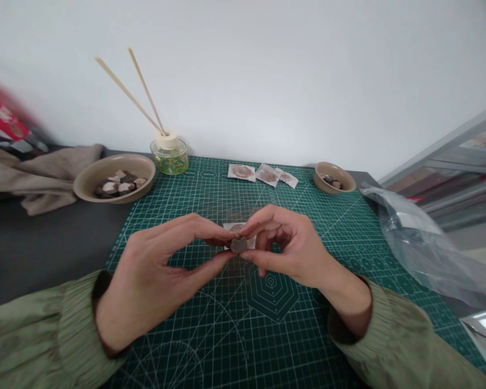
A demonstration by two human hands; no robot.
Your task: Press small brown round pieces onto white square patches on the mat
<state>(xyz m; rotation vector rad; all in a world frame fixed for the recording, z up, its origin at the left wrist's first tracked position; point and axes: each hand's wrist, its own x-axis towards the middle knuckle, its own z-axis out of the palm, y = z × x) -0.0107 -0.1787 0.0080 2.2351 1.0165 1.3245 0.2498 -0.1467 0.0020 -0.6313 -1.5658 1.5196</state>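
Observation:
Between the fingertips of both hands is a small grey roundish piece with a flat face toward me; its exact kind I cannot make out. My left hand pinches it from the left with thumb and fingers. From the other side, the thumb and forefinger of my right hand close on it, the remaining fingers curled. Just behind the piece, a white paper square with a brown print lies on the green cutting mat, partly covered by my fingers.
At the back lie several printed paper squares. A beige bowl with small dark and pale pieces stands left, a smaller bowl right. A reed diffuser is by the wall. Cloth lies far left, a clear plastic bag right.

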